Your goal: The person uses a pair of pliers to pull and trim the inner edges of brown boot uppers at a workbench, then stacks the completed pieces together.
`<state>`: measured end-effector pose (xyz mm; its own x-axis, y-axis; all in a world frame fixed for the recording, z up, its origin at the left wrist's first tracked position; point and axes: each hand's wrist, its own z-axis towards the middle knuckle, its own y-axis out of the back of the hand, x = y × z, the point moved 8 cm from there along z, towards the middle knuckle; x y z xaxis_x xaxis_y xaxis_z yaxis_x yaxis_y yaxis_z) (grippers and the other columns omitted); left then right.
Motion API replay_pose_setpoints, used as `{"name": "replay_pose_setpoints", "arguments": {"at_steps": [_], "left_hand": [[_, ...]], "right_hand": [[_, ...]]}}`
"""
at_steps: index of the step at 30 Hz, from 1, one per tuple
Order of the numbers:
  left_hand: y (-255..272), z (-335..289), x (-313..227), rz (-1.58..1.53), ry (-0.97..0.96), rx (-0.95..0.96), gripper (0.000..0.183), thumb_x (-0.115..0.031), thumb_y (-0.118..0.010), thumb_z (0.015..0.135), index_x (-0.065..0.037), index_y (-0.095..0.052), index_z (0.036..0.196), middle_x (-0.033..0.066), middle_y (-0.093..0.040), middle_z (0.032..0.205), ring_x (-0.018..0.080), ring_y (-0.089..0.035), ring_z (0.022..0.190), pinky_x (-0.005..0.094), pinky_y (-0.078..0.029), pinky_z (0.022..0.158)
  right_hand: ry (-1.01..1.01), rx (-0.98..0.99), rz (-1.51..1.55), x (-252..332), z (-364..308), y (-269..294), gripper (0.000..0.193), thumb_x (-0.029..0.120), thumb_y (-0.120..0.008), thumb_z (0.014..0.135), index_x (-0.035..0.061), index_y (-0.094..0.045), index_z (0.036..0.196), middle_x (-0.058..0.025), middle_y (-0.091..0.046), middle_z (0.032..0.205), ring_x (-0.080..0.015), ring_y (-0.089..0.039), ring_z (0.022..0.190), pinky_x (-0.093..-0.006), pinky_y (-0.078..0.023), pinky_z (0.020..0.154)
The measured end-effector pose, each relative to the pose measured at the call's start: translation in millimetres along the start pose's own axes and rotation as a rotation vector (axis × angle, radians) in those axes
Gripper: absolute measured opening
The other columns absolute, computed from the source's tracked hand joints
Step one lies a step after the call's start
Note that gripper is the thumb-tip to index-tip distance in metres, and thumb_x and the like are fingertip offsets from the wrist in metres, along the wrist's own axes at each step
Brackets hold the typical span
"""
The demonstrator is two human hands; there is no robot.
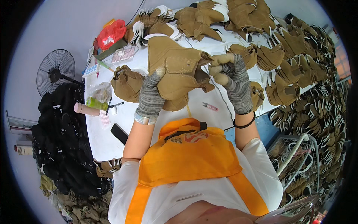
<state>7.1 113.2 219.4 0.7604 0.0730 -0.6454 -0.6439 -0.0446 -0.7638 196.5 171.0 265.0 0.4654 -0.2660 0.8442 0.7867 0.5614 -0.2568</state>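
A brown suede-like boot upper (175,61) with visible stitching is held up above the white table. My left hand (152,91), in a grey knit fingerless glove, is closed on its left side, thumb on the outer face. At the right, beside the upper's ragged opening, is my right hand (234,80) in a matching glove. Its bare fingers are curled and pinched together close to the edge; whatever lies between them is too small to make out. Another brown boot upper (127,84) rests on the table left of my left hand.
The white table (108,140) holds a dark phone (119,133), thread snips (210,106), pens, a green roll (95,103) and a pink cylinder (85,109). Stacked brown uppers (287,93) line the back and right. A fan (56,72) stands left; a wire cart (298,160) stands right.
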Motion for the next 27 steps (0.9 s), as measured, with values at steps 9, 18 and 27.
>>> {"name": "replay_pose_setpoints", "arguments": {"at_steps": [9, 18, 27], "left_hand": [[-1, -28, -6, 0.028, -0.001, -0.015, 0.065, -0.024, -0.066, 0.083, 0.002, -0.038, 0.135, 0.0184, -0.052, 0.127, 0.0307, -0.054, 0.115, 0.0432, -0.045, 0.099], [22, -34, -1, -0.106, 0.088, -0.035, 0.063, -0.023, -0.063, 0.085, 0.002, -0.035, 0.137, 0.0198, -0.049, 0.130, 0.0314, -0.051, 0.118, 0.0440, -0.043, 0.101], [17, -26, -8, 0.029, -0.060, 0.113, 0.068, -0.026, -0.069, 0.082, 0.000, -0.036, 0.136, 0.0148, -0.050, 0.131, 0.0291, -0.050, 0.120, 0.0424, -0.041, 0.103]], "right_hand": [[-0.116, -0.152, -0.417, 5, 16, 0, 0.036, 0.039, -0.063, 0.088, 0.0043, -0.068, 0.094, 0.0005, -0.063, 0.079, -0.0097, -0.055, 0.073, -0.0223, -0.045, 0.067], [-0.352, -0.132, -0.133, -5, 14, -8, 0.029, 0.036, -0.061, 0.089, 0.0067, -0.063, 0.084, -0.0008, -0.060, 0.078, -0.0083, -0.055, 0.071, -0.0211, -0.045, 0.065], [-0.003, -0.174, -0.316, 14, 15, -15, 0.033, 0.035, -0.062, 0.089, 0.0046, -0.065, 0.102, -0.0023, -0.062, 0.086, -0.0085, -0.057, 0.075, -0.0221, -0.047, 0.069]]}}
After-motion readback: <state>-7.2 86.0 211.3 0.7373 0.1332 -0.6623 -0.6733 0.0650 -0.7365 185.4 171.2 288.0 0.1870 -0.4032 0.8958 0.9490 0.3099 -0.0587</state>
